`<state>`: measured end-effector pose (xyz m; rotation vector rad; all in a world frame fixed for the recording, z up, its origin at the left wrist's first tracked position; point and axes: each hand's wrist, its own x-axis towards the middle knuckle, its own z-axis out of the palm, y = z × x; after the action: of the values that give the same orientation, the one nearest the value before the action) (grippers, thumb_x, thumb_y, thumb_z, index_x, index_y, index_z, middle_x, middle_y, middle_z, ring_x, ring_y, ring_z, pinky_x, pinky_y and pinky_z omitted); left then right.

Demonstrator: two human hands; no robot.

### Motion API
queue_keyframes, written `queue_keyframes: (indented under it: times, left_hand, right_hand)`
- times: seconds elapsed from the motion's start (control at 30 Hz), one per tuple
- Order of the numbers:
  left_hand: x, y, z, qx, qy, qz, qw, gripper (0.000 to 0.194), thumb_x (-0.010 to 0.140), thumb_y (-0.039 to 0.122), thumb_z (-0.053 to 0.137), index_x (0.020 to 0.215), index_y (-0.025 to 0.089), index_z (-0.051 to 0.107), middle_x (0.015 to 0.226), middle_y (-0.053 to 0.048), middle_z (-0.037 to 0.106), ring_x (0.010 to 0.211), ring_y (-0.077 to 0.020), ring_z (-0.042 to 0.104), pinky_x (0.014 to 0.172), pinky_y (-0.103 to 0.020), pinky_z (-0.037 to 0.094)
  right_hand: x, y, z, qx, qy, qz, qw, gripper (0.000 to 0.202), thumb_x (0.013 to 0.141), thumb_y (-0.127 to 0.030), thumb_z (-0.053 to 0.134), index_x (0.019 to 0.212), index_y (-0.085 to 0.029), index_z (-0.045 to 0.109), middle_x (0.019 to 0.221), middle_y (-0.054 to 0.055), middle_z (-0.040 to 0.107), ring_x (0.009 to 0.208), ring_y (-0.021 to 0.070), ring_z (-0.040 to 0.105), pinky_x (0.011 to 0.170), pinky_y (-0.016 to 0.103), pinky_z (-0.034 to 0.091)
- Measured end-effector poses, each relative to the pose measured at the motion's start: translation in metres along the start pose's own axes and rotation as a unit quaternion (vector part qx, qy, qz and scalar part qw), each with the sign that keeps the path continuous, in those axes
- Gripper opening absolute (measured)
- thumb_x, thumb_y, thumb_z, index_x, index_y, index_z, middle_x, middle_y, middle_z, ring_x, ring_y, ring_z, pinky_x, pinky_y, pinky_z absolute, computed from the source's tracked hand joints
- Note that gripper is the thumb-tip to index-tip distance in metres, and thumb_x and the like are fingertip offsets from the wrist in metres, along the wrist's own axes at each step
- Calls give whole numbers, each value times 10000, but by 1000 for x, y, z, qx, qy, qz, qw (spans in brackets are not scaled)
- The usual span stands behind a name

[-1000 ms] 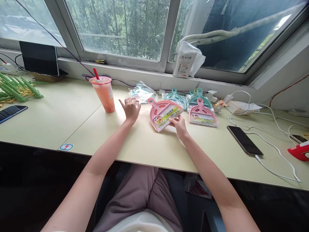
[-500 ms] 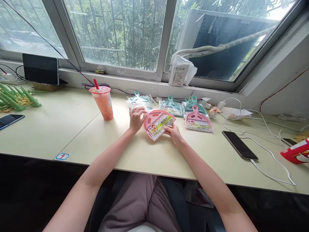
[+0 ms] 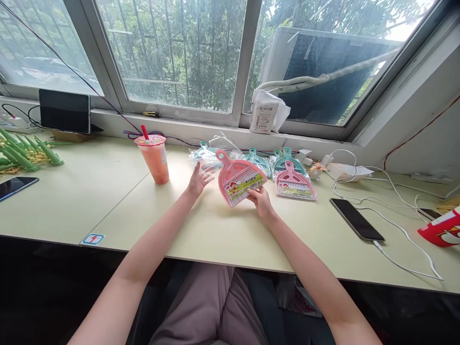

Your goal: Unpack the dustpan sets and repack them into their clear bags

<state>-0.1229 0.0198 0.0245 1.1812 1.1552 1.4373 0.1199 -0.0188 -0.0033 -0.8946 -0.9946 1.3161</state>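
A pink dustpan and brush set (image 3: 241, 178), tilted with its handle up and to the left, is held at its lower right edge by my right hand (image 3: 261, 201). Its label is printed yellow-green with red pictures. My left hand (image 3: 200, 182) is open, fingers spread, just left of the set and apart from it. Behind lie teal sets in clear wrapping: one at the left (image 3: 204, 152), one in the middle (image 3: 256, 160) and more at the right (image 3: 287, 160). Another wrapped pink set (image 3: 294, 183) lies in front of the right teal ones.
A drink cup (image 3: 155, 160) with a red straw stands left of my left hand. At the right lie a phone (image 3: 357, 219) on a white cable and a red cup (image 3: 441, 230). A tablet (image 3: 65, 111) and green plastic pieces (image 3: 28, 151) are at the far left.
My left hand has come off the top of the pink dustpan set and opened to its left, and the handle now shows. My right hand still holds the set, now more upright.
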Motion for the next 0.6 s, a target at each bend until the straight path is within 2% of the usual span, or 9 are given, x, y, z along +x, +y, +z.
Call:
queue_keyframes:
  times: [0.07,0.13,0.2,0.3,0.43,0.6]
  left_hand:
    - [1,-3,0,-56,-76,-16,995,661,841,646,506,1360,242,436,1310,-124,610,1087,-229,659,882,-365,538]
    - [-3,-6,7,-80,-108,-27,991,629,745,569,669,1265,240,533,1215,-91,662,942,-203,692,765,-310,549]
    - [-11,-9,15,-82,-137,-41,986,541,721,500,715,1169,219,598,1106,-68,702,854,-185,692,675,-266,528]
    - [-19,-11,22,-83,-161,-60,982,479,736,452,721,1137,216,610,1068,-54,721,864,-190,692,673,-254,521]
    - [-21,-12,22,-83,-194,-71,975,547,734,451,728,1221,247,583,1127,-49,715,904,-211,699,687,-273,537]
    - [-25,-10,23,-65,-272,-91,956,623,734,472,727,1294,253,566,1183,-85,697,964,-257,692,734,-346,565]
  right_hand:
    - [1,0,0,-5,-3,5,1000,385,612,-247,780,949,-210,599,940,23,718,884,198,706,866,392,608]
    - [2,1,0,-13,-17,16,1000,383,603,-235,790,938,-204,607,926,28,723,873,204,710,863,402,611]
    - [2,1,0,-19,-34,29,999,383,597,-222,801,933,-198,620,928,36,731,869,210,714,858,407,614]
    - [2,3,0,-26,-44,39,998,372,604,-223,809,935,-190,643,943,46,739,865,213,717,850,405,620]
    - [1,6,0,-17,-33,27,999,372,621,-244,809,953,-186,652,982,53,735,894,212,716,875,399,615]
    - [1,4,0,4,-1,7,1000,344,646,-241,793,950,-200,639,1022,48,724,980,213,703,918,381,603]
